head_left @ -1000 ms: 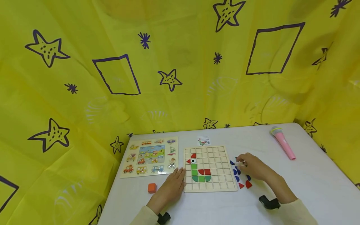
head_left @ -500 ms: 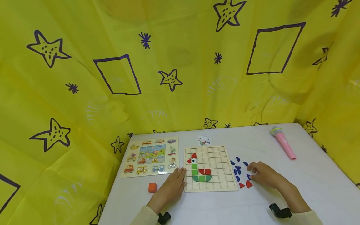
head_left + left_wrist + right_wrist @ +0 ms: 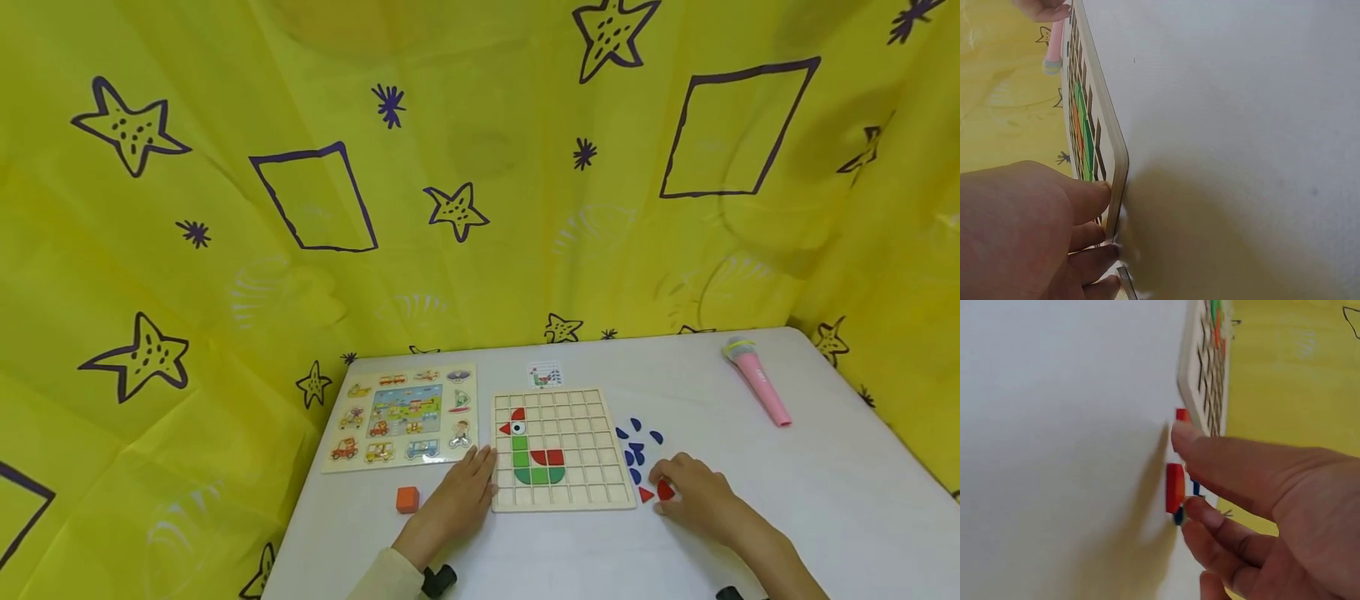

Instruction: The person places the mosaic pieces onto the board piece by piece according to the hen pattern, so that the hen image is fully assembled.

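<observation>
Right hand (image 3: 697,497), thumb and fingers apart around a smooth red quarter-round (image 3: 665,491), right of the wooden grid board (image 3: 581,442); left hand (image 3: 461,493), fingers extended, touching the board's left edge. Flat blue half-rounds (image 3: 636,476), red triangle (image 3: 646,495): just right of the board. Since the earlier frame: right hand shifted toward the red quarter-round.

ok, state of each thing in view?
grid board: flat, partly filled
rounded red piece: off the board
red triangle: loose
blue pieces: loose
card: flat, face up
picture puzzle: flat, face up
orange cube: unheld
microphone: lying down
left hand: touching grid board
right hand: around rounded red piece
</observation>
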Demonstrator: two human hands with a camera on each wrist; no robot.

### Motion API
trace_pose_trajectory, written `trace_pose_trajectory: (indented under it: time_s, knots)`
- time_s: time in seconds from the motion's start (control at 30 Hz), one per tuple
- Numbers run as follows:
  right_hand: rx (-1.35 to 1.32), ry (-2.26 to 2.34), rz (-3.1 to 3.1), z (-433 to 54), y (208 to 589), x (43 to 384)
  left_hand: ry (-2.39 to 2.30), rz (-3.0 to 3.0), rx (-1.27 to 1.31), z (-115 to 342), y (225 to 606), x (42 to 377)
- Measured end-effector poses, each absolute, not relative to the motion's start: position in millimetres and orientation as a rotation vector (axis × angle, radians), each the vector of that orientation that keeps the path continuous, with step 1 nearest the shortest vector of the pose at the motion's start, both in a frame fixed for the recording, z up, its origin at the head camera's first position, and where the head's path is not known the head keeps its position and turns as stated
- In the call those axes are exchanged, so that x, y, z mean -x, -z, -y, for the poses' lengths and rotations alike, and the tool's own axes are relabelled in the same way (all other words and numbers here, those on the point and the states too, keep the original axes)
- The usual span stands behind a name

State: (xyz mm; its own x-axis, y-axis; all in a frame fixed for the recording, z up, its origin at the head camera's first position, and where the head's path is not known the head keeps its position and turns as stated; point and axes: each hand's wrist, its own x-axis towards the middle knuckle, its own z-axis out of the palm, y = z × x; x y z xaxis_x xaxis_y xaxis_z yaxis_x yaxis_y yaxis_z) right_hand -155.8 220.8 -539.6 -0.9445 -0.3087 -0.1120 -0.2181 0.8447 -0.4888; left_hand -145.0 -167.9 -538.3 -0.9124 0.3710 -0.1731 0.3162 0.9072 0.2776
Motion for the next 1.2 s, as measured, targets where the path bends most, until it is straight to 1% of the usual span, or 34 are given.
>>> trace_pose_trajectory:
  time_s: [0.2, 0.4, 0.63, 0.8, 0.9, 1.03, 1.2]
  knots:
    - [0.424, 0.754, -2.867, -219.3, 543.6, 146.8, -0.353, -2.860, -0.535, 167.4, 537.0, 145.4]
    - [0.425, 0.824, -2.842, -223.8, 539.2, 146.1, -0.344, -2.875, -0.542, 167.8, 538.2, 144.5]
    - [0.342, 0.777, -2.856, -232.8, 537.3, 145.9, -0.350, -2.870, -0.533, 168.9, 540.0, 145.4]
    - [0.470, 0.801, -2.870, -238.4, 541.0, 143.6, -0.359, -2.866, -0.535, 169.1, 536.9, 144.3]
    - [0.424, 0.791, -2.867, -237.9, 542.2, 144.8, -0.362, -2.860, -0.528, 168.5, 534.3, 143.5]
    - [0.280, 0.799, -2.818, -236.6, 537.9, 144.8, -0.361, -2.853, -0.515, 167.4, 532.7, 142.9]
    - [0.302, 0.838, -2.776, -236.8, 537.1, 142.4, -0.363, -2.847, -0.502, 166.5, 533.6, 143.4]
